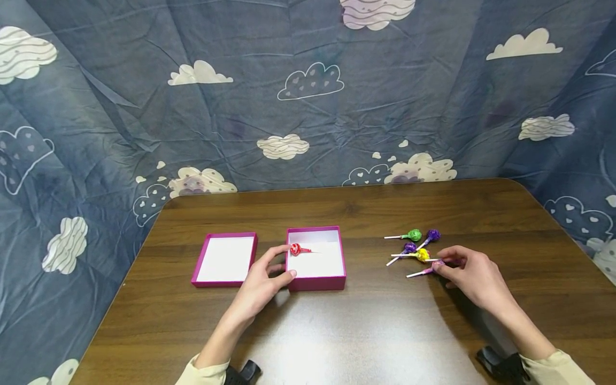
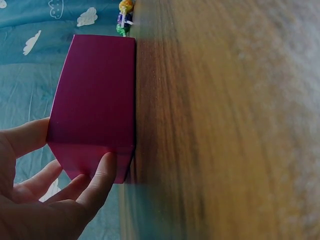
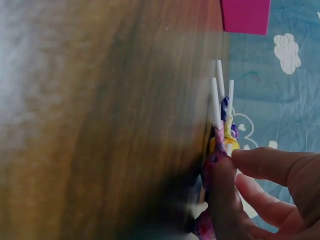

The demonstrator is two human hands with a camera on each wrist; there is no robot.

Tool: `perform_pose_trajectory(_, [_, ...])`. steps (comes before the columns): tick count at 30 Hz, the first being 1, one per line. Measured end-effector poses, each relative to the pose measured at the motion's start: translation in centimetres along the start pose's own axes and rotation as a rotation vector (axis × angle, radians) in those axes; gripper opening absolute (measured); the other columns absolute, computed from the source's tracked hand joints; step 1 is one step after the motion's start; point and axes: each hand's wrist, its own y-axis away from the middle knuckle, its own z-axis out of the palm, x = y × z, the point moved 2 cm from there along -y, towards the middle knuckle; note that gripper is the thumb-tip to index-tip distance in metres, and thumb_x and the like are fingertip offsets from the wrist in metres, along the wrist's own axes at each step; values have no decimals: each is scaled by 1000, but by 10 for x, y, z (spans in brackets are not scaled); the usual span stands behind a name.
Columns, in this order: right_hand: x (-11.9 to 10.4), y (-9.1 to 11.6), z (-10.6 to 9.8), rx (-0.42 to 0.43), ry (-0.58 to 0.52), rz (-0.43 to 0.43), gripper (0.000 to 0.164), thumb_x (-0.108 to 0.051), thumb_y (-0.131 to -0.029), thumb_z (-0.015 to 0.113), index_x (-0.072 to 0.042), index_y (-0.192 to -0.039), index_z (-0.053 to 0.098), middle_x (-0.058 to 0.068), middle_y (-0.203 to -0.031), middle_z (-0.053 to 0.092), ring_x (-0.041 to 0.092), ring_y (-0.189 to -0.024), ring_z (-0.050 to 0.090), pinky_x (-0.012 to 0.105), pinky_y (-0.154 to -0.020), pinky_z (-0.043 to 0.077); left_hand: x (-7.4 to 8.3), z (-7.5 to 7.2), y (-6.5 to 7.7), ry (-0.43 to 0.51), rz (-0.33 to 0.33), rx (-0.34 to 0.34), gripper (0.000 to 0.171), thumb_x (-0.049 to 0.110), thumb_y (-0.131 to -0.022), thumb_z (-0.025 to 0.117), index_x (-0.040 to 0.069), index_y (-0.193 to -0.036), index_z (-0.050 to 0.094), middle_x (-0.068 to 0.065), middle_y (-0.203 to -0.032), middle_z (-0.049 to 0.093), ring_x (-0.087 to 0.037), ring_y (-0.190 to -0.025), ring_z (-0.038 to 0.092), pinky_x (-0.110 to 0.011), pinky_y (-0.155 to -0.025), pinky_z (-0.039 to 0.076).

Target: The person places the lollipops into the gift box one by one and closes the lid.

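At the left wall of an open magenta box point(image 1: 316, 283) is my left hand point(image 1: 263, 277); its thumb and fingers hold that side, with fingertips against the wall in the left wrist view. A red-wrapped lollipop point(image 1: 295, 249) lies inside on the white bottom, close to the index fingertip. My right hand point(image 1: 474, 272) pinches the head of a pink-wrapped lollipop point(image 1: 427, 271) between thumb and index finger, low over the table. Its stick point(image 3: 215, 97) points toward the box. Another stick point(image 1: 433, 260) runs under the hand, which hides its candy in the head view.
Beside the right hand lie a green lollipop point(image 1: 414, 235), a yellow lollipop point(image 1: 423, 255) and two purple lollipops, one farther back point(image 1: 433, 235) and one under the yellow's stick point(image 1: 409, 247). The box's lid point(image 1: 223, 259) lies inside-up at left. A cloud-print cloth point(image 1: 308, 117) hangs behind the wooden table point(image 1: 366, 321).
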Motion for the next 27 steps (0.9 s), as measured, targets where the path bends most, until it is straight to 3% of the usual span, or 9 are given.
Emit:
perform_pose_trajectory(6, [1,-5,2,-70,-95,38,30,-17,-86,69,2,-107,61,11,-83,67,15,-58,64,30,-52,50,0,0,-1,-3,-2,0,53,17,-83,71,22,-132,51,-10,-126,54,-26,-111,53,-40,-80,47])
perform_pose_trajectory(15, [3,-6,3,-85,-9,-16,25,-13,-84,70,-4,-106,64,5,-79,68,13,-59,63,25,-53,43,0,-1,-2,-8,6,-4,53,18,-83,71,21,-132,51,-9,-129,52,-27,-112,53,-41,-81,47])
perform_pose_trajectory(27, [-3,-5,8,-123,-18,38,42,-27,-83,72,-1,-114,59,14,-92,65,14,-53,61,28,-50,48,-1,0,0,-4,4,-2,54,16,-82,71,21,-132,51,-9,-129,52,-26,-112,53,-42,-83,46])
